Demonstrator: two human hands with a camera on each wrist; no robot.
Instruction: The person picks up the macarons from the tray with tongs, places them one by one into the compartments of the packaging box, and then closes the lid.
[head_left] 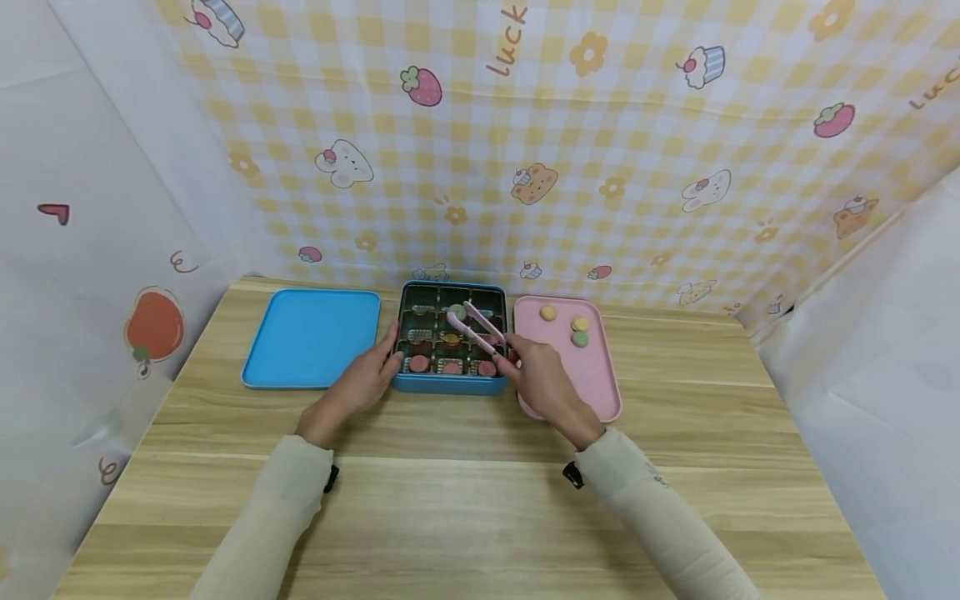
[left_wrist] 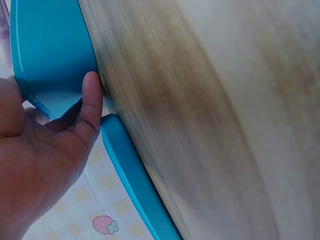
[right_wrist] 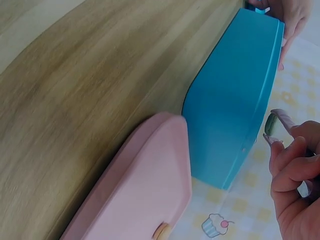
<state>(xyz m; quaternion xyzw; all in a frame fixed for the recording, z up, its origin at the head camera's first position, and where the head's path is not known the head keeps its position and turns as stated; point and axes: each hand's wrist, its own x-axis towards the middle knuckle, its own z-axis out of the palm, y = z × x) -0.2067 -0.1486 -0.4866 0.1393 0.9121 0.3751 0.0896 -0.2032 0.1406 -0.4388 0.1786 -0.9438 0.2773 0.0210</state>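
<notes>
A square blue box [head_left: 450, 384] with a dark, divided insert stands at the middle of the table. Pink macarons [head_left: 419, 363] lie in its front row, an orange macaron [head_left: 451, 339] in the centre compartment. My left hand [head_left: 363, 375] holds the box at its left front corner, thumb at the rim and fingers against the outer wall. With my right hand [head_left: 546, 379] I grip pink tongs [head_left: 474, 335] from the right. Between their tips is a green macaron [right_wrist: 270, 124], held over the box towards its back middle.
Right of the box, a pink tray [head_left: 558, 392] carries two yellow macarons [head_left: 548, 313] and a green one [head_left: 580, 339]. A flat blue tray [head_left: 315, 337] lies to the left. Behind the wooden table [head_left: 450, 517] hangs a checked cloth [head_left: 480, 150].
</notes>
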